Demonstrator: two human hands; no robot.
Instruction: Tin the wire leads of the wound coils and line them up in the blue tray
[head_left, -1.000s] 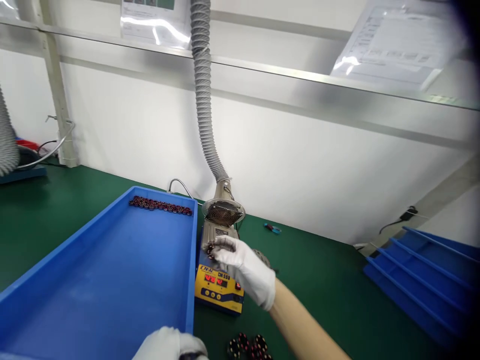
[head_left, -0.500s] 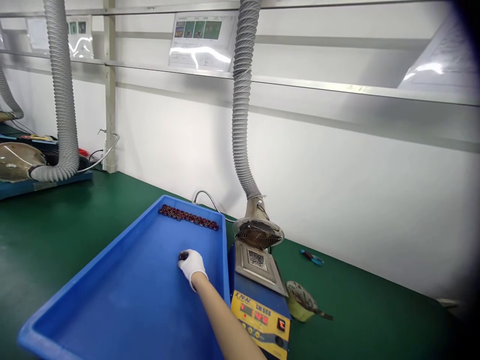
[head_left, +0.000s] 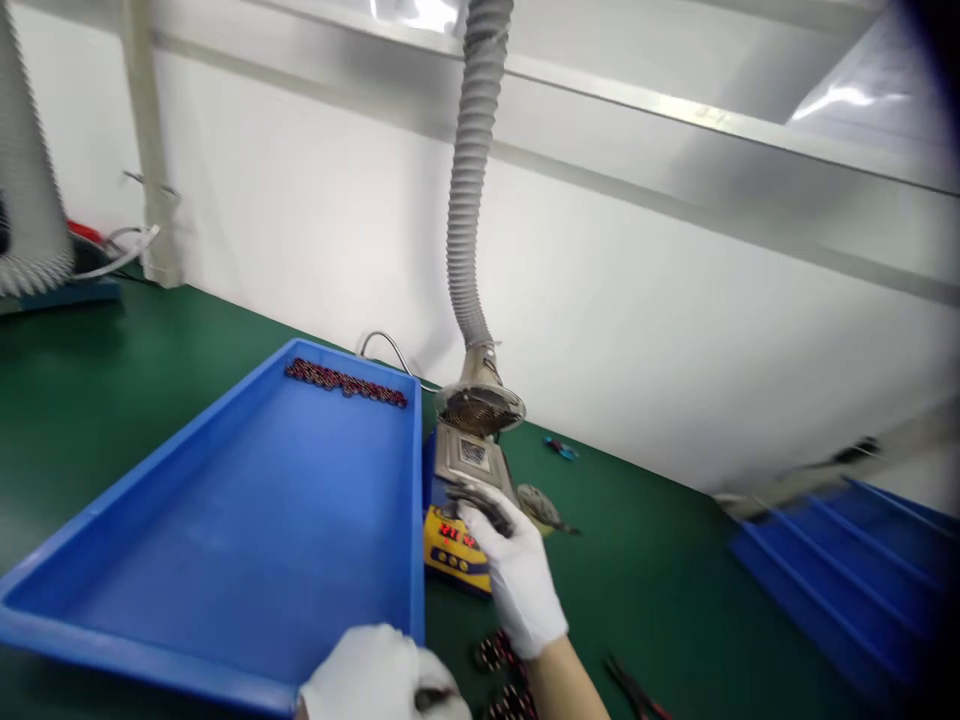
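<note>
Gripping a dark, blurred piece [head_left: 480, 503] between thumb and fingers, your right hand [head_left: 517, 565] hung in front of the yellow-fronted unit [head_left: 454, 562], its fingers closed on that piece; the blue tray [head_left: 300, 510] stood just left of the unit, with 1 band of small dark parts [head_left: 345, 384] along its far end; your left hand [head_left: 382, 675] was curled at the tray's near right corner (both gloves were white), though whether its fingers clamped anything, I could not tell; more round parts [head_left: 493, 652] lay on the green bench [head_left: 645, 560] near your right wrist; 2 tools, a red-handled tool [head_left: 636, 690] and a blue-handled tool [head_left: 560, 447], rested farther right.
</note>
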